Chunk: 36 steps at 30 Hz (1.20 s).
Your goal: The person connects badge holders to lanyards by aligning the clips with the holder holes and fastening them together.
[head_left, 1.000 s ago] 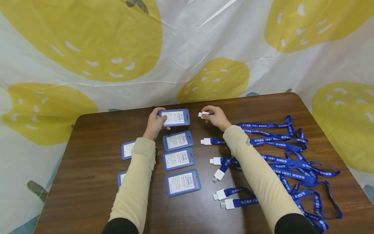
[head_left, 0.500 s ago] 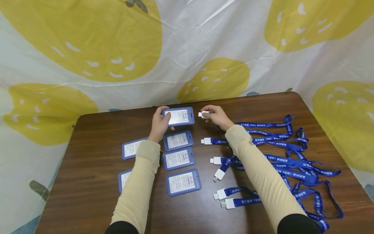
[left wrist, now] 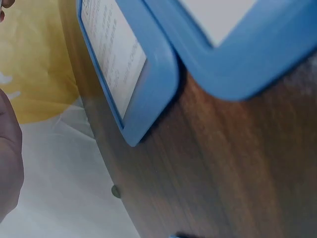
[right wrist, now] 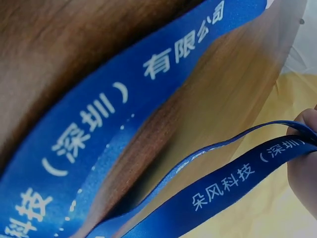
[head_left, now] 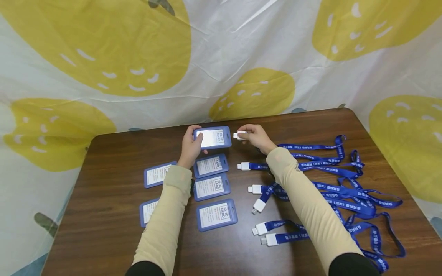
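Note:
My left hand (head_left: 191, 143) grips a blue badge holder (head_left: 221, 137) by its left end, thumb on the card face, slot end to the right. Just right of it, my right hand (head_left: 257, 138) pinches the white clip (head_left: 239, 135) of a blue lanyard (right wrist: 233, 181). A small gap separates the clip from the holder's slotted end. That lanyard's strap runs back from the right hand in the right wrist view. In the left wrist view, part of the left hand (left wrist: 9, 158) shows at the left edge, beside badge holders (left wrist: 158, 74) on the table.
Below the left hand lie three badge holders in a column, the lowest one (head_left: 216, 215) nearest me. Two more, one being a partly covered holder (head_left: 157, 175), lie left under the forearm. Several lanyards (head_left: 345, 205) spread over the right side of the wooden table (head_left: 93, 199). A patterned curtain (head_left: 207, 50) hangs behind.
My left hand has carried the badge holder rightward, closing most of the gap to the white clip. The right hand has barely moved, keeping its pinch on the clip.

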Available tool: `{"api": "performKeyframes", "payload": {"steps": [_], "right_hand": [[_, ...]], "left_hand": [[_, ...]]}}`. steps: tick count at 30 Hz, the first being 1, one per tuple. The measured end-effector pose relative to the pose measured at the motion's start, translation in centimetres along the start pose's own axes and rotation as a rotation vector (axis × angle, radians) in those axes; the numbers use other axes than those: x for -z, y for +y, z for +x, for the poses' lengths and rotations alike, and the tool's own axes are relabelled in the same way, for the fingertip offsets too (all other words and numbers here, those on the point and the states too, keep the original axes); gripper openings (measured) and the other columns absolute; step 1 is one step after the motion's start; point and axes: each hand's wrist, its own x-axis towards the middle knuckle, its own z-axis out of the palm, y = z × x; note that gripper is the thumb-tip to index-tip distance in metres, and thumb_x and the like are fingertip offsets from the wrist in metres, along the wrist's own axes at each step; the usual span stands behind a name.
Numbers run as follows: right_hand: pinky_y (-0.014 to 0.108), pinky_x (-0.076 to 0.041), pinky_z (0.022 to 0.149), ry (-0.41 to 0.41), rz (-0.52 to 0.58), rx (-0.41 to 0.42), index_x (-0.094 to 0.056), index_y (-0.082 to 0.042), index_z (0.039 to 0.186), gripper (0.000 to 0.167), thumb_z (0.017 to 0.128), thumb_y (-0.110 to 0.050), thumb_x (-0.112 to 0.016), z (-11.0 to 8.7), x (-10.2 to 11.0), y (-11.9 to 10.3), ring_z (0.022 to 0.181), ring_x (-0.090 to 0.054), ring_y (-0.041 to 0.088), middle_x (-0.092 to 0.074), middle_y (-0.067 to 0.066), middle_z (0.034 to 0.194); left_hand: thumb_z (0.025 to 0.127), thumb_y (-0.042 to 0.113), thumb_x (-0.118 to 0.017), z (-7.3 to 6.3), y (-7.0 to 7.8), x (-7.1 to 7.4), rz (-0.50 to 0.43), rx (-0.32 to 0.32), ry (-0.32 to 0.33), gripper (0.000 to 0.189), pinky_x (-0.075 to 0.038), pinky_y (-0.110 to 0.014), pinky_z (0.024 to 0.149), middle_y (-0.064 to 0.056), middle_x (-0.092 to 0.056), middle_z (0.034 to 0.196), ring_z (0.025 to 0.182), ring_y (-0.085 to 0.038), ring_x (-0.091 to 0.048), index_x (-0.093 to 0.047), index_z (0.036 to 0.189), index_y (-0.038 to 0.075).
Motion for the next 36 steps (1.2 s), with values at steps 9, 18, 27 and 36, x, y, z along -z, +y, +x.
{"api": "performKeyframes", "payload": {"steps": [9,18,27,36], "right_hand": [[0.029,-0.045,0.058,0.008,-0.060,0.003,-0.058,0.011,0.106,0.026,0.086,-0.005,-0.060,0.06,-0.09,-0.01,0.068,-0.057,0.029,-0.060,-0.006,0.069],[0.029,-0.043,0.056,-0.005,-0.075,-0.004,-0.058,0.010,0.106,0.026,0.086,-0.006,-0.060,-0.01,0.05,-0.17,0.068,-0.059,0.028,-0.060,-0.006,0.068],[0.034,-0.045,0.060,-0.004,-0.084,-0.016,-0.057,0.010,0.107,0.027,0.087,-0.007,-0.059,-0.06,0.05,-0.29,0.063,-0.059,0.019,-0.060,-0.006,0.070],[0.039,-0.045,0.064,-0.034,-0.088,-0.011,-0.057,0.010,0.108,0.028,0.086,-0.007,-0.060,0.06,0.01,-0.02,0.081,-0.056,0.043,-0.061,-0.004,0.070]], "left_hand": [[0.094,0.004,-0.042,-0.13,0.16,-0.27,-0.023,0.005,-0.002,0.026,-0.046,-0.034,0.039,-0.016,-0.049,0.090,0.048,-0.016,-0.048,-0.043,0.120,0.002],[0.092,0.004,-0.047,-0.18,0.16,-0.42,-0.001,0.007,-0.012,0.029,-0.048,-0.041,0.043,-0.016,-0.051,0.082,0.044,-0.017,-0.049,-0.043,0.121,-0.001],[0.088,0.001,-0.053,-0.28,0.16,-0.45,0.014,0.016,0.035,0.032,-0.042,-0.025,0.038,-0.012,-0.055,0.076,0.045,-0.010,-0.049,-0.048,0.119,-0.003],[0.086,0.002,-0.057,-0.33,0.46,-0.63,0.061,-0.012,0.123,0.028,-0.047,-0.023,0.054,-0.020,-0.060,0.093,0.064,-0.014,-0.056,-0.052,0.113,-0.001]]}}
